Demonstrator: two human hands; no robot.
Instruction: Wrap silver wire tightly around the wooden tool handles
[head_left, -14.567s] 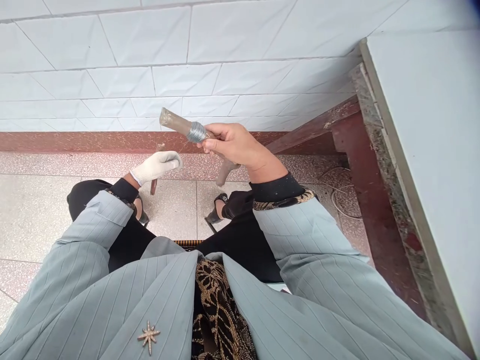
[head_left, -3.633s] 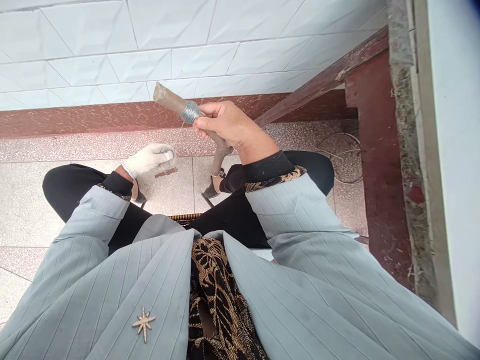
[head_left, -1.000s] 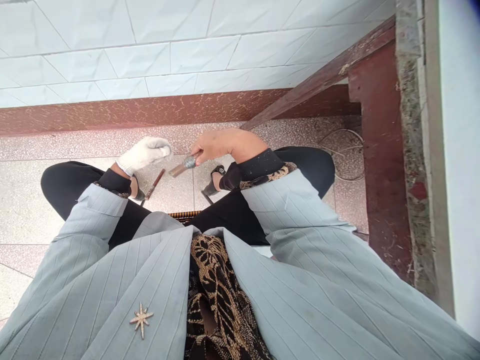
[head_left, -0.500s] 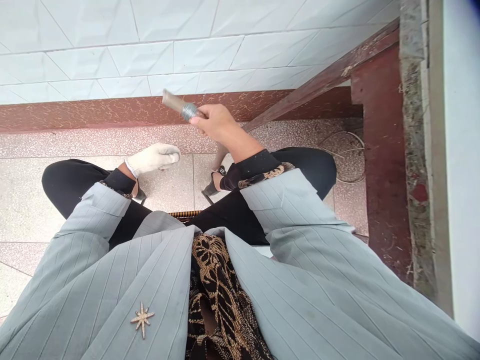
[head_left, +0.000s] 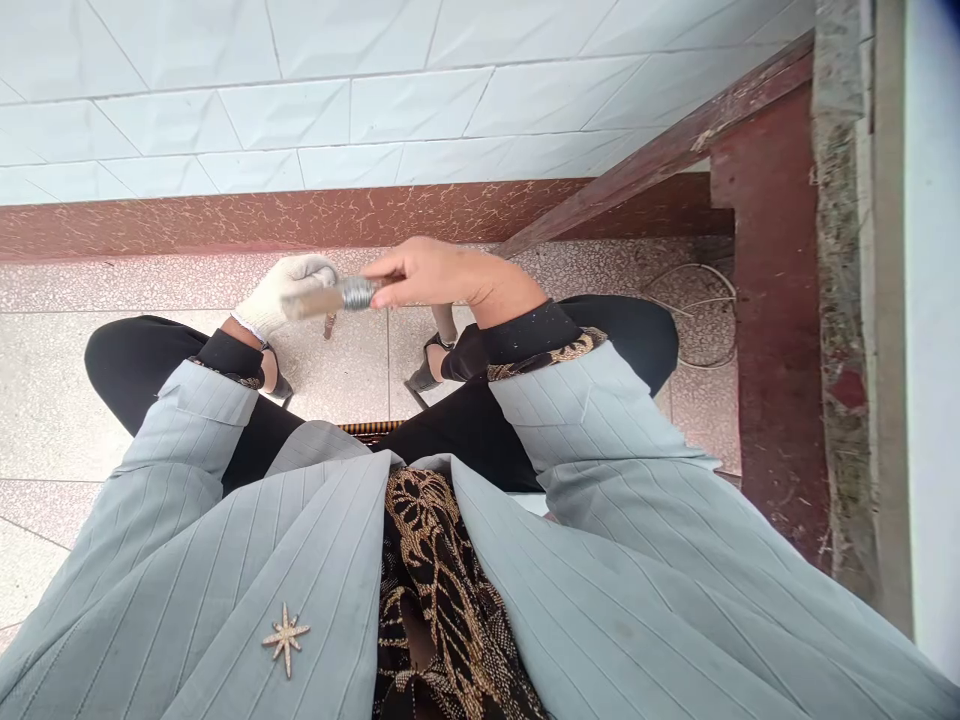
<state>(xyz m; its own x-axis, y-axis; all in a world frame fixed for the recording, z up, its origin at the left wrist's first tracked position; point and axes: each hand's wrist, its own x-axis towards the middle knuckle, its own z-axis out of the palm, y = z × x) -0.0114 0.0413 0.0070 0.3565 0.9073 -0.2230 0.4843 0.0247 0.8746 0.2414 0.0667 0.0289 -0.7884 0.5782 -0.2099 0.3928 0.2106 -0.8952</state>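
My bare right hand (head_left: 450,275) grips a short hand tool (head_left: 358,293) by its darker end. Tight silver wire wraps the tool's middle, and its blunt beige far end is smeared by motion; I cannot tell its exact kind. That beige end lies in front of my left hand (head_left: 266,297), which wears a white knitted glove. The gloved fingers are curled closed; what they hold is hidden behind the tool. A small brown piece (head_left: 330,325) shows just below the tool, and whether the left fingers hold it is unclear.
A white tiled wall (head_left: 420,105) with a reddish-brown skirting (head_left: 247,218) runs ahead. At right stand a dark red wooden frame (head_left: 776,330) and its slanted bar (head_left: 637,165). A pale cable loop (head_left: 694,365) lies on the speckled floor (head_left: 45,390).
My right hand has swung the tool down and left, from above the skirting to the left glove. My left hand has risen slightly and shifted left.
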